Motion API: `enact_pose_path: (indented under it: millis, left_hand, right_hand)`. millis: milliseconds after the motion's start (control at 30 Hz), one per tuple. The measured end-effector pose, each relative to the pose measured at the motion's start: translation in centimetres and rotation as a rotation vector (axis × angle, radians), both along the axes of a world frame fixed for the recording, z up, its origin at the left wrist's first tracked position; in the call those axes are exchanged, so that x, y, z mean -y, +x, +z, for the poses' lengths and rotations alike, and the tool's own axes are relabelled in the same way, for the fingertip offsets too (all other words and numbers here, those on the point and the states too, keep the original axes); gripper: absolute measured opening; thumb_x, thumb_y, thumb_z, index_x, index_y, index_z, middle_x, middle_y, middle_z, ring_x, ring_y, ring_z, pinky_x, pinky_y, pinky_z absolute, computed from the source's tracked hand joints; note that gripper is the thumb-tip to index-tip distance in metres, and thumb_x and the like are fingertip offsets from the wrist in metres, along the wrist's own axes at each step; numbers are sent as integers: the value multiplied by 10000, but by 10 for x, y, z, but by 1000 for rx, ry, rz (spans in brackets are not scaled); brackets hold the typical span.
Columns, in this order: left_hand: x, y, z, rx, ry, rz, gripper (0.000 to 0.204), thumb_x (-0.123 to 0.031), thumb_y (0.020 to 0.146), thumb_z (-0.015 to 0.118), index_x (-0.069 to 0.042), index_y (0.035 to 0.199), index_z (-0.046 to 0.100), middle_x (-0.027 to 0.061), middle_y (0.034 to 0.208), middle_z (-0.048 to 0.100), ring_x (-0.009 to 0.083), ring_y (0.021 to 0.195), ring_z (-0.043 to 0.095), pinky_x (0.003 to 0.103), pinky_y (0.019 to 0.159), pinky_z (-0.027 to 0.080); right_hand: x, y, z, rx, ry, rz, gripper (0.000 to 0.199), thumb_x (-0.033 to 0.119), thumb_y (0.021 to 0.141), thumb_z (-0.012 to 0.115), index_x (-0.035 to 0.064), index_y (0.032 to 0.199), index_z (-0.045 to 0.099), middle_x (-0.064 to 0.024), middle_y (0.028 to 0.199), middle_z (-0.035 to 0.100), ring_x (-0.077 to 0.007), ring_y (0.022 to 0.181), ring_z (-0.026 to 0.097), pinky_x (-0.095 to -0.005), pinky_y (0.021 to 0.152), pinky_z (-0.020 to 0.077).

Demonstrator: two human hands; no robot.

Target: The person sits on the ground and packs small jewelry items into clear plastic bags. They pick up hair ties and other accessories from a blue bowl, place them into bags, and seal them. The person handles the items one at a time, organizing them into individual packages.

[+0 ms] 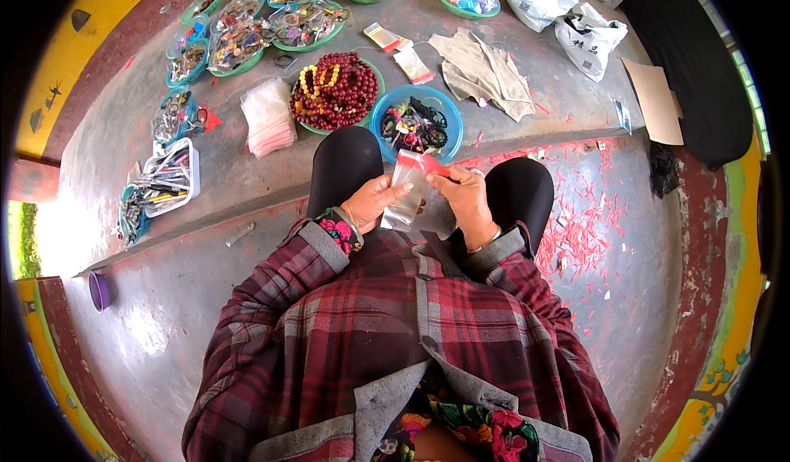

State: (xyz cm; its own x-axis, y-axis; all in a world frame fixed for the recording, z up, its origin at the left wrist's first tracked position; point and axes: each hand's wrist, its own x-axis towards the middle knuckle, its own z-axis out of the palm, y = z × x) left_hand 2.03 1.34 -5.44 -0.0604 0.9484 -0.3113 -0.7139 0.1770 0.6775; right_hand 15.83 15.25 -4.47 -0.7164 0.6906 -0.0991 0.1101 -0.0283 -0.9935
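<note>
A small clear plastic bag [399, 207] with a red strip along its top hangs between my knees, held in both hands. My left hand [366, 205] pinches its left side, the thumb lying across the front. At the upper right, the fingers of my right hand [469, 204] close on the red strip [427, 164]. Just beyond the bag, a blue basin [403, 94] contains dark cords and colourful small pieces. Left of that basin, dark red bead strings [346, 92] and a few yellow ones fill a green basin. A stack of similar clear bags [267, 116] lies further left.
Several basins of trinkets [239, 42] crowd the raised slab's far left. A white tray [194, 170] of pens or tools stands nearer. Beige cloth [484, 71] and white bags [588, 42] lie to the right. Red strips [576, 223] litter the floor; a purple bucket [99, 292] stands left.
</note>
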Motion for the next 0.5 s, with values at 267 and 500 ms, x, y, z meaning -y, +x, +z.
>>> enact_pose_path:
  millis: [267,500]
  left_hand:
    - [0,1,-9,-209,26,-74,322,-178,916,543,-31,1192,471,81,1053,597,180,933,608,330,819,497]
    - [0,4,-3,-119,31,47,323,-162,916,536,-27,1200,466,75,1062,590,176,940,603,315,825,489]
  right_hand:
    - [9,-2,23,62,79,39,145,105,768,704,-20,757,632,32,675,531,-49,621,453,-225,562,386]
    - [9,-5,20,-83,-233,49,249,120,786,692,3,999,637,-3,759,598,-77,619,498,-239,589,425]
